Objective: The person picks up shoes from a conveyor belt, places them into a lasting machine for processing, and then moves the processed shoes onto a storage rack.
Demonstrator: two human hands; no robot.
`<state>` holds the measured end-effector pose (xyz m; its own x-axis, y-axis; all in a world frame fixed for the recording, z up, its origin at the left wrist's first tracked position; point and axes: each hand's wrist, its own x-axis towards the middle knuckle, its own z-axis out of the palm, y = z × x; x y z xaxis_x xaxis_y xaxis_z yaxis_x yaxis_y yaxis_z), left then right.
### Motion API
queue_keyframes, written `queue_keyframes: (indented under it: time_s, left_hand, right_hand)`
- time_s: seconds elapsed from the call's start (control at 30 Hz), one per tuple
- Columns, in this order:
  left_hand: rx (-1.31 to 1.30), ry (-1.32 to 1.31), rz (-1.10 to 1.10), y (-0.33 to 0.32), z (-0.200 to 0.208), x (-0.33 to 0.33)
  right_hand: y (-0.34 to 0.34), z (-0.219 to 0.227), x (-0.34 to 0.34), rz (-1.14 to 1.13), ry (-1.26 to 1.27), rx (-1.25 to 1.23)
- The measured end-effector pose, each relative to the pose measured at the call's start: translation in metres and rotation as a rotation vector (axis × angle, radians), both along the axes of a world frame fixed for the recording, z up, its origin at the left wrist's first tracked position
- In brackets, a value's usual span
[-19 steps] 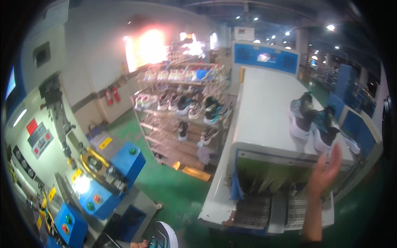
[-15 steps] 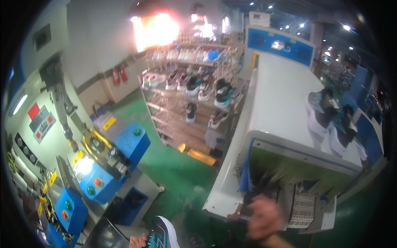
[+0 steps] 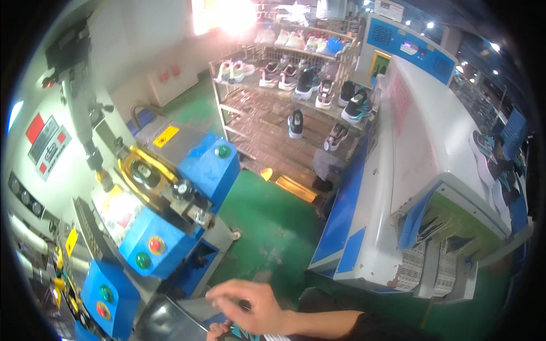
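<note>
Head view: a shoe [image 3: 242, 332], teal and dark, sits at the lower edge, mostly hidden beneath the right hand [image 3: 253, 307]; its long axis and heading cannot be determined. The right hand lies across it, fingers [image 3: 224, 294] curled and reaching left, seemingly pinching a small dark part. Of the left hand [image 3: 215, 331] only fingertips show, touching the shoe; their grip cannot be determined. Surroundings: green floor [image 3: 267, 227], blue press machine [image 3: 170, 210] at left, wire rack [image 3: 290, 113] of sneakers behind, long white conveyor oven [image 3: 421, 170] at right.
</note>
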<state>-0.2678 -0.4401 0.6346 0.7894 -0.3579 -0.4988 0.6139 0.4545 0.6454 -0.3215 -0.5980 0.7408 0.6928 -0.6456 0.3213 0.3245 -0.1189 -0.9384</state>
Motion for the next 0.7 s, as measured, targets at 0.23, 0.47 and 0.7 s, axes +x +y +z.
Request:
queue_keyframes:
  time_s: [0.23, 0.47, 0.7]
  left_hand:
    - [0.075, -0.630, -0.322, -0.040, -0.059, 0.020]
    - [-0.072, -0.709, -0.547, -0.156, -0.066, 0.062]
    - [0.051, -0.789, -0.782, -0.234, -0.090, 0.107]
  right_hand:
    - [-0.122, -0.037, 0.069, -0.390, -0.149, 0.439]
    - [-0.309, -0.082, 0.094, -0.858, -0.225, 0.214]
    - [-0.556, -0.104, -0.001, -1.722, 0.208, -0.230]
